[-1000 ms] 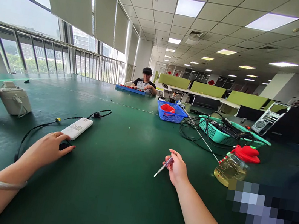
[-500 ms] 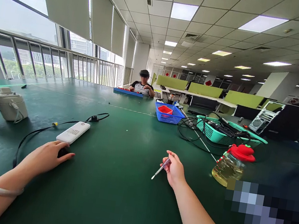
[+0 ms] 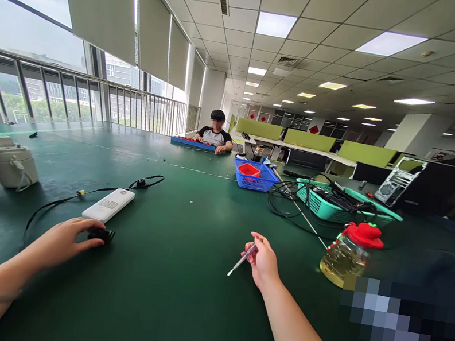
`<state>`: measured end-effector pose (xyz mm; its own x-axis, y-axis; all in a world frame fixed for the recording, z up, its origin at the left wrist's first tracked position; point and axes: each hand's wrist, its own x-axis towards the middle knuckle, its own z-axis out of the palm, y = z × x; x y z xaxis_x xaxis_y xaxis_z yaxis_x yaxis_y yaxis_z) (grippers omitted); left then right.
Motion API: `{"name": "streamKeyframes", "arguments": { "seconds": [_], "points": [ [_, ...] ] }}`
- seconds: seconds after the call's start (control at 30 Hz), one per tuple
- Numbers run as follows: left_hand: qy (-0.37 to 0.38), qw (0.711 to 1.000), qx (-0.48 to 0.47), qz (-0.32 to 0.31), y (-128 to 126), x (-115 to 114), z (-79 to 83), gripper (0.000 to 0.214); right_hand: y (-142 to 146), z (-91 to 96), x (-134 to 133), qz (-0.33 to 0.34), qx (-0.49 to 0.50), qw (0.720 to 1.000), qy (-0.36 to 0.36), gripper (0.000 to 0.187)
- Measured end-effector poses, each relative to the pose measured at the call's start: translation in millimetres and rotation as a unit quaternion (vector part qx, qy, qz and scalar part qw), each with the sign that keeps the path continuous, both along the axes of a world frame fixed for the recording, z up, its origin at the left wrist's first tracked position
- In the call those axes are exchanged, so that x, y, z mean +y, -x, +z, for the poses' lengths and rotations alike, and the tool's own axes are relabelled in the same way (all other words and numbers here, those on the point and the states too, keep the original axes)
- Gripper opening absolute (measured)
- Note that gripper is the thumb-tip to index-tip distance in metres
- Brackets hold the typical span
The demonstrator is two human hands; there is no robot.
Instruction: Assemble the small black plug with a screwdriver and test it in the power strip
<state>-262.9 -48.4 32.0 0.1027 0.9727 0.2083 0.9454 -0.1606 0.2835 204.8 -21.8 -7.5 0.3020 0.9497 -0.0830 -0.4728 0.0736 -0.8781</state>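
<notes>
My left hand (image 3: pixel 72 237) is closed around a small black object (image 3: pixel 105 235) with a toothed edge, perhaps a claw clip, low over the table's left side. Just beyond those fingers lies a white power bank (image 3: pixel 109 204). A black cable (image 3: pixel 95 190) runs behind it. My right hand (image 3: pixel 263 261) pinches a slim pen-like stick (image 3: pixel 242 259) that slants down to the left and ends in a white tip. Whether that tip touches the green tabletop (image 3: pixel 171 301) I cannot tell.
Right of my right hand stands a jar (image 3: pixel 343 262) with a red lid. Behind it are a teal basket (image 3: pixel 325 210) of cables and a blue basket (image 3: pixel 254 183). A beige bag (image 3: pixel 14 167) is at left. Across the table sits a person (image 3: pixel 215 133).
My left hand has lifted slightly and shifted left, and more of the black object shows between its fingers. My right hand stays almost in place with the stick. The view has tilted up slightly.
</notes>
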Motion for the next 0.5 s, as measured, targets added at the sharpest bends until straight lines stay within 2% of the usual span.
{"name": "streamKeyframes", "arguments": {
  "seconds": [0.07,0.17,0.27,0.37,0.43,0.5],
  "points": [
    [-0.011,1.000,0.004,-0.020,-18,-4,4.9,0.047,0,0.1,0,-0.005,-0.003,1.000,0.001,0.020],
    [-0.017,0.995,0.017,-0.098,-54,-12,13.9,0.046,1,-0.5,0,-0.010,-0.002,1.000,0.002,0.021],
    [-0.020,0.978,0.028,-0.205,-101,-18,24.7,0.045,3,-1.5,0,-0.021,0.020,1.000,-0.010,0.023],
    [-0.027,0.958,0.038,-0.282,-157,-14,33.8,0.041,4,-1.5,1,-0.017,0.049,0.998,-0.025,0.024],
    [-0.024,0.953,0.049,-0.297,-193,-6,35.6,0.036,3,-0.9,1,-0.008,0.063,0.998,-0.030,0.022],
    [-0.016,0.957,0.054,-0.284,-225,6,32.3,0.032,1,-0.3,2,0.003,0.077,0.997,-0.027,0.018]
  ]
}}
